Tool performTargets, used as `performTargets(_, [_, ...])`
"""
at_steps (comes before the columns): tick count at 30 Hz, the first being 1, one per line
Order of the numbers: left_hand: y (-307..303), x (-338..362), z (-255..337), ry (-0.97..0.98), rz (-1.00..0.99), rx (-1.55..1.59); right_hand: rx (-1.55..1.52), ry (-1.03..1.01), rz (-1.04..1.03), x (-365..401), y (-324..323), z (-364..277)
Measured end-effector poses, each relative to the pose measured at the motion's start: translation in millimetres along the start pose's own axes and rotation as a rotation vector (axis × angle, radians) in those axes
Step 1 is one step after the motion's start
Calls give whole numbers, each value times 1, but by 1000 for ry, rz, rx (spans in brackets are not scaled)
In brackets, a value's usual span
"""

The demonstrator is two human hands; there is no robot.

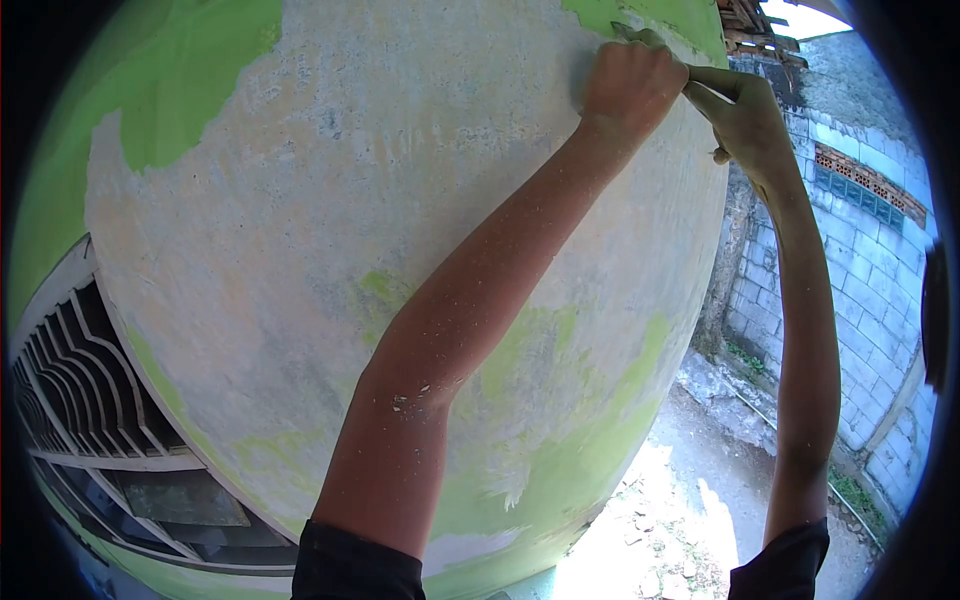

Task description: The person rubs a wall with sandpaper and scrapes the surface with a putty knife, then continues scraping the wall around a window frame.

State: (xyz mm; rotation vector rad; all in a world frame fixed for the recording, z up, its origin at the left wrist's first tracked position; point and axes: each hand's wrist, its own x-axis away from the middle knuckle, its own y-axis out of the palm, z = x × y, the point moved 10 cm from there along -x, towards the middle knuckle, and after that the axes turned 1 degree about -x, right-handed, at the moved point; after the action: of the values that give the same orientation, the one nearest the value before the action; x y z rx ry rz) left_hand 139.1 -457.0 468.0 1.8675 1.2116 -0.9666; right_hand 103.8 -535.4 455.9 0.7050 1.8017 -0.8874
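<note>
My left hand (635,85) is closed in a fist against the upper right part of the wall, around what looks like a scraper (622,31). Only a small dark tip of that tool shows above the knuckles; the rest is hidden. Right beside it, my right hand (745,120) pinches with thumb and forefinger at the fist's outer edge, apparently on the tool's other end. Under both hands is the wall (400,190), with green paint (190,70) peeled off over a wide grey-white patch. Paint flakes cling to my left forearm.
A window with a white metal grille (100,370) is at the lower left. Past the wall's right edge stands a block wall (850,260) with a vent brick strip (870,185). Sunlit rubble and ground (650,530) lie below. Broken wood (755,30) juts out at the top right.
</note>
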Motion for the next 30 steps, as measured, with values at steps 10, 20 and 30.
performTargets(10, [22,-27,-5,-48,25,85,-80,-6,48,-18,-8,17])
performTargets(20, [-6,-13,8,-26,-6,-32,-147,-14,23,-1,-10,11])
performTargets(30, [-10,-9,1,4,70,-69,-132,10,26,5,-9,1])
